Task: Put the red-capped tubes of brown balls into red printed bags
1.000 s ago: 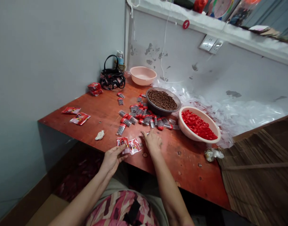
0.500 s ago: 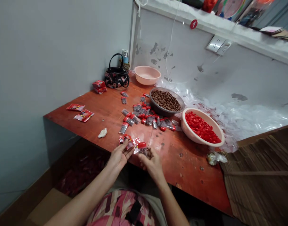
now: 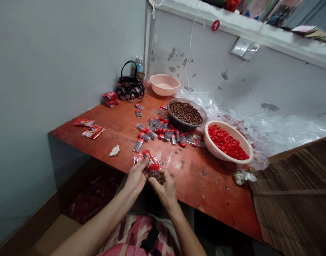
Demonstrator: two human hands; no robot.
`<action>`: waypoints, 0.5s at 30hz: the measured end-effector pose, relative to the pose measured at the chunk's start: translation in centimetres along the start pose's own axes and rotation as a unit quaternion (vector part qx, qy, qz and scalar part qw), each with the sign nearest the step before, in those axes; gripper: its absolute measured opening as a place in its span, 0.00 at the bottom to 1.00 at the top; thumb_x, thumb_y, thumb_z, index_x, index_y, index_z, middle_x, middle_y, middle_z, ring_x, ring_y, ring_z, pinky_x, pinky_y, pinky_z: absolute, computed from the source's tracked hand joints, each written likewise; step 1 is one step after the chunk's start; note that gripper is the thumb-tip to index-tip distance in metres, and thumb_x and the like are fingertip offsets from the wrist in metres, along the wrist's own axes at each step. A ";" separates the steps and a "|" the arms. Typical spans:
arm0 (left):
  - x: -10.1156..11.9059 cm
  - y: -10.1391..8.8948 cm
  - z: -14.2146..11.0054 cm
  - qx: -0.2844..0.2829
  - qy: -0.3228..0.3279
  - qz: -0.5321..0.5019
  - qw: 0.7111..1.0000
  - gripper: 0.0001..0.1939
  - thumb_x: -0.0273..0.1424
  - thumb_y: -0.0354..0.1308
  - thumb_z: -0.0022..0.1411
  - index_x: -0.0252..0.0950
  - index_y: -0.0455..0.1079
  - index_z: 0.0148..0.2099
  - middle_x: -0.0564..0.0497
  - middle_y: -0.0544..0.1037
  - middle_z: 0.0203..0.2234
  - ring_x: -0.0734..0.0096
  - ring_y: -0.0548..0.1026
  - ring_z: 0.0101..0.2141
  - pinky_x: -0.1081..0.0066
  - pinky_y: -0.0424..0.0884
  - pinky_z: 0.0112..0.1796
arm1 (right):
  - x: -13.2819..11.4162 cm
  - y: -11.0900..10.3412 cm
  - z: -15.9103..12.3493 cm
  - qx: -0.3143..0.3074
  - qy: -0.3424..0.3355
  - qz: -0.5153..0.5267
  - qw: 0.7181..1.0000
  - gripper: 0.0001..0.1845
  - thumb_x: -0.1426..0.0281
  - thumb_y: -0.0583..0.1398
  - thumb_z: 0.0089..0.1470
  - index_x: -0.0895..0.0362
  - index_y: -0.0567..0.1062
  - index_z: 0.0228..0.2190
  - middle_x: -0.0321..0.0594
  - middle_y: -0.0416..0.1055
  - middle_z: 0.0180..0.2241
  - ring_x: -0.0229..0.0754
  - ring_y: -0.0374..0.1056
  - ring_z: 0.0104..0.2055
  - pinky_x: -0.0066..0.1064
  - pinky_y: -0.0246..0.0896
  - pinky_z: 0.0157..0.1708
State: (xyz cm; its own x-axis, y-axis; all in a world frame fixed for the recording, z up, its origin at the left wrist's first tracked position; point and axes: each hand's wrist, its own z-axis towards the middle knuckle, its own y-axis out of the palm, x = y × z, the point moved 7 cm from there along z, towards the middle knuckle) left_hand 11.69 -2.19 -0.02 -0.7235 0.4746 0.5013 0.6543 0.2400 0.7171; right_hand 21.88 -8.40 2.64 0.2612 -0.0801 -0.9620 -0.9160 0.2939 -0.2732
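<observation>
My left hand [image 3: 137, 177] is closed on a small red printed packet [image 3: 147, 154] near the table's front edge. Between the fingers of my right hand [image 3: 165, 187] is a clear plastic box with a red cap [image 3: 154, 167], dark brown balls showing inside it. The capped end touches or nearly touches the packet; I cannot tell whether any of it is inside. Beside the left fingers lies another red packet [image 3: 136, 158]. Beyond my hands, several filled red-capped boxes [image 3: 166, 135] are heaped on the table.
A grey bowl of brown balls [image 3: 202, 124] and a pink basin of red caps [image 3: 215, 153] stand behind the heap. Clear plastic pieces [image 3: 285, 128] pile along the wall. A handbag [image 3: 129, 89], an empty pink basin [image 3: 165, 91] and a white lump [image 3: 114, 150] are also there. Stacked cardboard [image 3: 296, 192] borders the right.
My right hand has come back from the heap with a red-capped box and brought it against the packet in my left hand. The left hand has lifted that packet slightly.
</observation>
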 end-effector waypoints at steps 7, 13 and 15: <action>-0.1 0.6 -0.1 -0.027 0.010 0.019 0.999 0.04 0.25 0.61 0.47 0.30 0.69 0.28 0.50 0.75 0.22 0.73 0.73 0.23 0.74 0.71 0.28 | 0.0 0.1 0.1 -0.004 0.011 0.033 0.999 0.12 0.65 0.60 0.44 0.56 0.68 0.32 0.33 0.67 0.20 0.36 0.62 0.21 0.25 0.58 0.18; 0.0 1.7 -0.6 -0.090 0.019 0.069 0.993 0.08 0.30 0.61 0.47 0.30 0.70 0.30 0.50 0.76 0.23 0.71 0.74 0.24 0.73 0.70 0.28 | 0.0 0.1 0.5 -0.004 0.021 0.031 0.999 0.10 0.65 0.59 0.44 0.57 0.68 0.31 0.31 0.67 0.20 0.34 0.62 0.18 0.24 0.58 0.18; -0.2 1.8 -0.6 -0.101 0.011 0.094 0.990 0.09 0.29 0.62 0.46 0.30 0.70 0.31 0.49 0.76 0.23 0.72 0.73 0.23 0.73 0.69 0.27 | -0.1 0.1 0.6 -0.010 0.015 0.027 0.999 0.10 0.65 0.59 0.44 0.57 0.68 0.30 0.31 0.67 0.20 0.34 0.63 0.19 0.24 0.58 0.19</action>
State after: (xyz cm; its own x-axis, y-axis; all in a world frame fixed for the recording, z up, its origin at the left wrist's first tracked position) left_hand 12.83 -2.37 1.46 -0.5991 0.4756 0.6441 0.7221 -0.0265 0.6913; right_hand 21.96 -7.78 2.67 0.2020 -0.0941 -0.9748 -0.9346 0.2791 -0.2206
